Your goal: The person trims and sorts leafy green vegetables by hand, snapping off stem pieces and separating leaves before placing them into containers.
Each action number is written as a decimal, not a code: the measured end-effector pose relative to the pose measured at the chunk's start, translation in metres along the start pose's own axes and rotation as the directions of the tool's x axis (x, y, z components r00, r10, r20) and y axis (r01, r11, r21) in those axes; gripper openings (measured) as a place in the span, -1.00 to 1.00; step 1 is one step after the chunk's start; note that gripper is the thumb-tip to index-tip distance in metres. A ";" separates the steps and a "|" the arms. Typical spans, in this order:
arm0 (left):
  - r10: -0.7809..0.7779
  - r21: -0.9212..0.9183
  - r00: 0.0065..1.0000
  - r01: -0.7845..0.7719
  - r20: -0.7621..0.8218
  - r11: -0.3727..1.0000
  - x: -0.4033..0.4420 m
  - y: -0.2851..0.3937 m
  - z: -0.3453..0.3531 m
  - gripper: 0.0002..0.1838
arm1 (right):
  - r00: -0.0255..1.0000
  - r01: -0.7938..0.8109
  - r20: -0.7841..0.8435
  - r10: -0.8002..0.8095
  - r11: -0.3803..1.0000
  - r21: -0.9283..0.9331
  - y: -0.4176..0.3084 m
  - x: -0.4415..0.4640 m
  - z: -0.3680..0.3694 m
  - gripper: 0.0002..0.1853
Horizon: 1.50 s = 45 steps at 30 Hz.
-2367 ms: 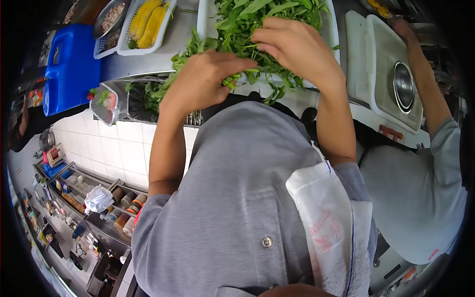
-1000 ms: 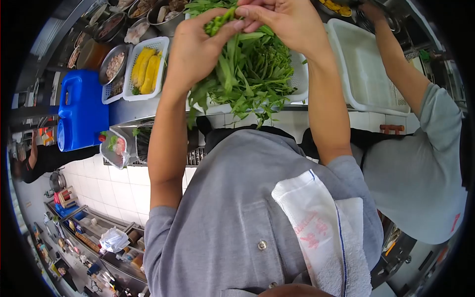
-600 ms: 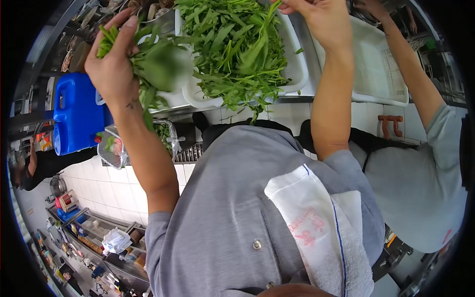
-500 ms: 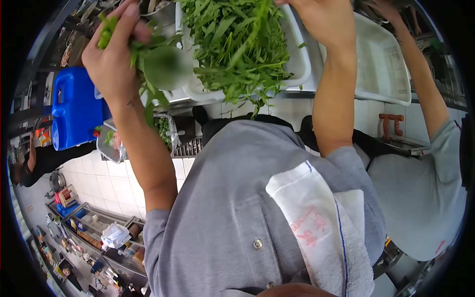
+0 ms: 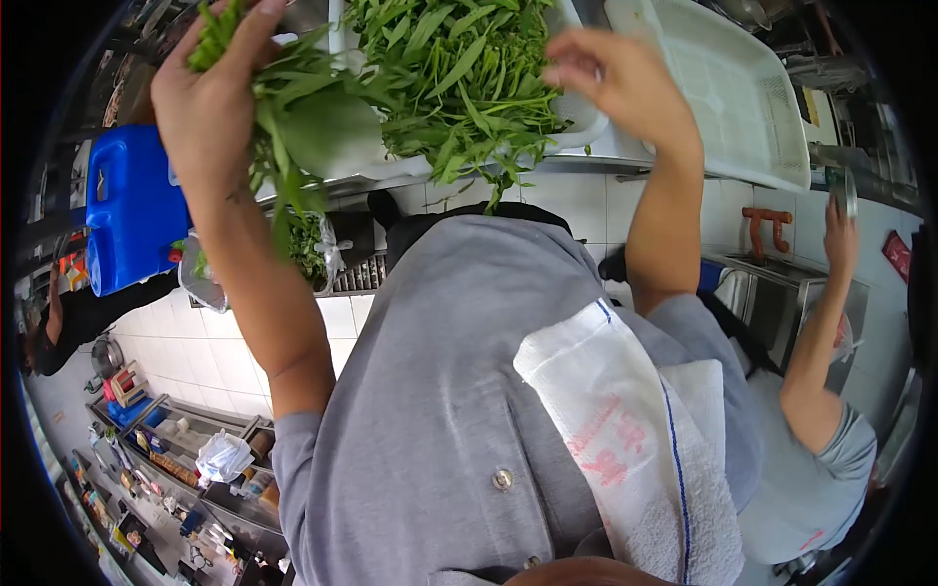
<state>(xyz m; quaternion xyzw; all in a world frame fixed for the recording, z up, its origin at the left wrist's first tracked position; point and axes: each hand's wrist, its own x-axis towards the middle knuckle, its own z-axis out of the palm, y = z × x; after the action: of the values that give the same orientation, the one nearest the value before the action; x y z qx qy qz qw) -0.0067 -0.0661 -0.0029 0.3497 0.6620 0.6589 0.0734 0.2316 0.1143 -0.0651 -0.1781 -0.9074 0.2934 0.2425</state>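
Note:
My left hand is closed round the stems of a bunch of leafy greens, whose long narrow leaves hang down to the right of my wrist. A blurred round patch covers part of the leaves. Right of the bunch, a heap of the same greens fills a white plastic basket, with some stems drooping over its near edge. At the heap's right side is my right hand, slightly blurred, its fingers loosely bent and apart with nothing visible between them.
A second white basket stands at the right. On the left is a blue jerrycan. Below the counter edge sits a bag of greens. A co-worker is at the right, another person at far left. A towel hangs on my shoulder.
My right hand has come down and nearer to me beside the heap. The bunch in my left hand looks fuller. The co-worker at right has moved back, arm now raised with a flat object.

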 end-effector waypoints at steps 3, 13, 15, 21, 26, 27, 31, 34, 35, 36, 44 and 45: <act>-0.009 -0.037 0.996 0.012 0.086 0.999 0.005 -0.003 -0.006 -0.74 | 0.946 -0.231 0.263 0.189 0.963 0.138 0.017 -0.024 0.016 -0.81; 0.280 -0.104 0.854 -0.261 0.438 0.960 0.007 0.007 0.057 -0.70 | 0.907 0.104 -0.410 -0.097 0.995 -0.006 -0.050 0.030 -0.023 -0.94; 0.349 0.051 0.833 -0.409 0.429 0.911 -0.008 0.025 0.074 -0.69 | 0.842 0.290 -0.449 -0.300 0.953 -0.093 -0.060 0.040 -0.019 -0.93; 0.253 0.167 0.897 -0.329 0.362 0.930 0.015 0.024 0.055 -0.75 | 0.802 0.374 -0.517 -0.299 0.926 0.046 -0.065 0.062 -0.006 -0.91; 0.601 0.358 0.795 -0.584 0.075 0.728 0.050 0.009 -0.034 -0.69 | 0.944 0.250 -0.202 -0.261 0.965 -0.077 -0.044 0.060 0.009 -0.88; 0.599 0.366 0.798 -0.580 0.074 0.728 0.047 0.010 -0.036 -0.69 | 0.965 0.228 -0.117 -0.233 0.972 -0.056 -0.040 0.063 0.021 -0.85; 0.369 0.013 0.926 -0.369 -0.087 0.929 0.042 0.011 -0.032 -0.75 | 0.985 0.111 0.148 -0.091 0.985 -0.133 -0.038 0.072 0.052 -0.85; 0.288 -0.156 0.957 -0.291 -0.043 0.944 0.040 -0.003 -0.039 -0.80 | 0.978 0.144 0.173 -0.119 0.980 -0.140 -0.016 0.080 0.067 -0.85; 0.269 0.001 0.962 -0.269 -0.054 0.963 0.035 -0.002 -0.038 -0.78 | 0.976 0.153 0.178 -0.127 0.978 -0.141 -0.016 0.082 0.060 -0.85; 0.249 0.158 0.966 -0.235 -0.073 0.959 0.027 0.004 -0.032 -0.77 | 0.986 0.104 0.132 -0.105 0.994 0.019 -0.017 0.086 0.044 -0.85; 0.067 0.032 0.985 -0.073 0.160 0.997 0.023 -0.017 -0.035 -0.74 | 0.995 -0.100 0.016 0.099 0.964 0.245 -0.027 0.083 -0.009 -0.87; 0.071 0.065 0.985 -0.082 0.155 0.994 0.022 -0.019 -0.033 -0.76 | 0.996 -0.075 0.051 0.066 0.981 0.179 -0.034 0.081 -0.006 -0.86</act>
<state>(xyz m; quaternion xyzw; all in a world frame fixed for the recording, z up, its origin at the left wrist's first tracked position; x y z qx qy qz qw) -0.0483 -0.0787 -0.0084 0.4264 0.6637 0.6085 0.0858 0.1627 0.1289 -0.0129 -0.1808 -0.8755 0.3866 0.2265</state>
